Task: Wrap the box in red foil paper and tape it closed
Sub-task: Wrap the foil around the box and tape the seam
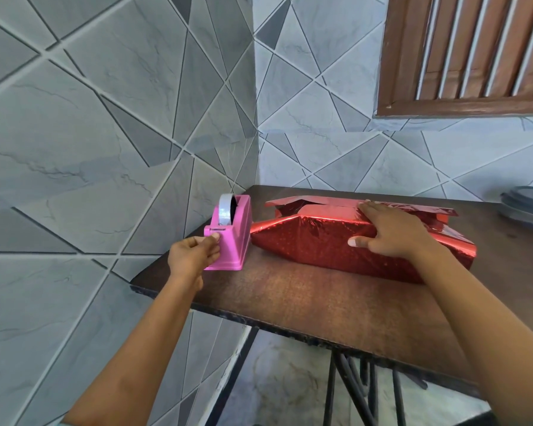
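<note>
Red foil-wrapped box (pixel 320 244) lies right of centre on the desk (pixel 305 305), far flap loose | my right hand (pixel 391 232) rests flat on top, pressing down | my left hand (pixel 194 253) pinches the tape (pixel 226 210) at the near end of the pink dispenser (pixel 237 241), just left of it.

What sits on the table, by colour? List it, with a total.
Pink: 1, tape dispenser
White: 1, tape roll
Red: 1, foil-wrapped box
Grey: 1, stack at the right edge, pieces uncountable
Total: 4
</note>
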`<action>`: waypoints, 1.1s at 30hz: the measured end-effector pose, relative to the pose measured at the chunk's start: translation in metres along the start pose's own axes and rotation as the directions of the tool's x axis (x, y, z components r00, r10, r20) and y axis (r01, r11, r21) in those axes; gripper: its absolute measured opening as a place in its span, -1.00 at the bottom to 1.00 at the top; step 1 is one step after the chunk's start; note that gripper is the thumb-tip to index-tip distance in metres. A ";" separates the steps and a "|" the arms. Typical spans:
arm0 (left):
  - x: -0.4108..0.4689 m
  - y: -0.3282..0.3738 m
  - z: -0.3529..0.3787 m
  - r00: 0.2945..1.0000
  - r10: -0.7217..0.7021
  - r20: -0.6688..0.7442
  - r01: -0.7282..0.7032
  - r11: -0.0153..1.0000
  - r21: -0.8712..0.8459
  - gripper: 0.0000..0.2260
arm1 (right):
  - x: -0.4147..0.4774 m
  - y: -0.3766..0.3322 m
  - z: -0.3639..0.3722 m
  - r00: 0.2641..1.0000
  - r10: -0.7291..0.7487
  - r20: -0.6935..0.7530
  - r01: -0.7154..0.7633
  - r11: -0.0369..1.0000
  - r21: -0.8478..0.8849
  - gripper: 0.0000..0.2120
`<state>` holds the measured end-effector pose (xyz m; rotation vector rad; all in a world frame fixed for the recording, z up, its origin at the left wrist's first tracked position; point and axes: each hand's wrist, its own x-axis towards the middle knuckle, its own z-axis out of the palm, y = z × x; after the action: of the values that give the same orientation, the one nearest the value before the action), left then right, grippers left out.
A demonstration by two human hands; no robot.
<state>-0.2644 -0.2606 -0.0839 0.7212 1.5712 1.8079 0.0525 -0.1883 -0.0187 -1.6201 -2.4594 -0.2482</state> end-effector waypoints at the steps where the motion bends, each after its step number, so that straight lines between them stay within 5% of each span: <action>1: 0.000 0.000 -0.001 1.000 -0.002 0.003 0.002 1.000 0.000 -0.92 | 0.000 0.000 0.000 1.000 0.000 0.000 0.000 1.000 0.001 -0.21; 21: -0.007 0.002 0.002 0.967 -0.237 0.093 0.255 0.907 -0.334 -0.77 | -0.001 0.000 0.001 1.000 -0.005 -0.014 0.005 1.000 0.010 -0.21; 27: -0.005 0.000 0.002 0.994 -0.067 -0.082 0.058 0.991 -0.117 -0.92 | -0.001 0.000 0.001 1.000 -0.009 -0.016 0.009 1.000 0.009 -0.22; 33: 0.002 0.004 -0.004 0.989 -0.142 -0.043 0.138 0.986 -0.090 -0.93 | 0.001 0.001 0.002 1.000 -0.007 -0.019 0.007 1.000 0.023 -0.22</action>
<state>-0.2688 -0.2618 -0.0805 0.5165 1.5247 1.7904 0.0527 -0.1868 -0.0207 -1.5926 -2.4457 -0.2334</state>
